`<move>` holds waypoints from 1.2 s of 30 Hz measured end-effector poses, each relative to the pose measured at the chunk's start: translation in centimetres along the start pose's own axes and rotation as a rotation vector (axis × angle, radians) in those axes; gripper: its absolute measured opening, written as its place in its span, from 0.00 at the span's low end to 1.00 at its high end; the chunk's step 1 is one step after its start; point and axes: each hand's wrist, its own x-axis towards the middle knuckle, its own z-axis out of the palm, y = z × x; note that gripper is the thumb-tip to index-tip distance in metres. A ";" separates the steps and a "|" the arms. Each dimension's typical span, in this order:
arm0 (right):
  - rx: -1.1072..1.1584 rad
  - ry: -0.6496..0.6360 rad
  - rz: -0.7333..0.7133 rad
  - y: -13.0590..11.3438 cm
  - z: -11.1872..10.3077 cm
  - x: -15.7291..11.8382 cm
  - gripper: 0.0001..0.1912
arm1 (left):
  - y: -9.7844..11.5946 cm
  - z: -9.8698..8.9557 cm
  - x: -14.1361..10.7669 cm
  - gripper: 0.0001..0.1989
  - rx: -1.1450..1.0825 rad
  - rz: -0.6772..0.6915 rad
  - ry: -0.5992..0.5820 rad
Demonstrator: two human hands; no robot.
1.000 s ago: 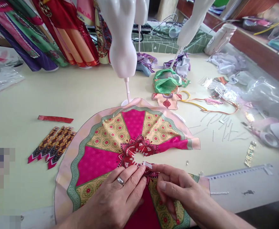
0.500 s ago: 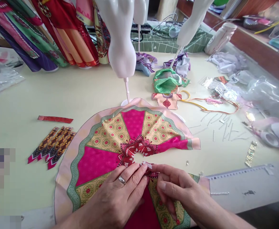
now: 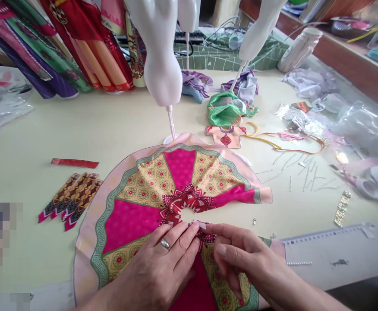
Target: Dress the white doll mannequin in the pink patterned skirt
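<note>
Nearby, silver trim (image 3: 300, 119) in plastic packet (image 3: 281, 111)

The round cloth (image 3: 181, 166) alternates magenta panels with gold ones patterned in red flowers, and has a red mandala at its centre and a green Greek-key border on pale pink. The strips (image 3: 70, 201) beside it show brown-and-gold zigzags with magenta tips.
</note>
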 end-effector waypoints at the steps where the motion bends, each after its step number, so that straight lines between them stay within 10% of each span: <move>1: 0.005 0.009 0.012 -0.1 0.0 -0.1 0.22 | 0.1 0.0 0.0 0.15 -0.001 -0.009 0.006; 14: 0.057 0.043 0.108 -0.7 -0.9 -0.9 0.24 | 0.1 0.1 0.3 0.16 -0.009 -0.042 0.040; 23: -1.444 0.318 -0.827 0.8 -0.4 -0.8 0.17 | 0.0 -0.3 0.4 0.15 0.015 0.001 -0.004; 36: -1.765 0.344 -0.858 0.7 -0.4 0.5 0.11 | 0.0 -0.4 0.6 0.15 -0.002 -0.030 0.032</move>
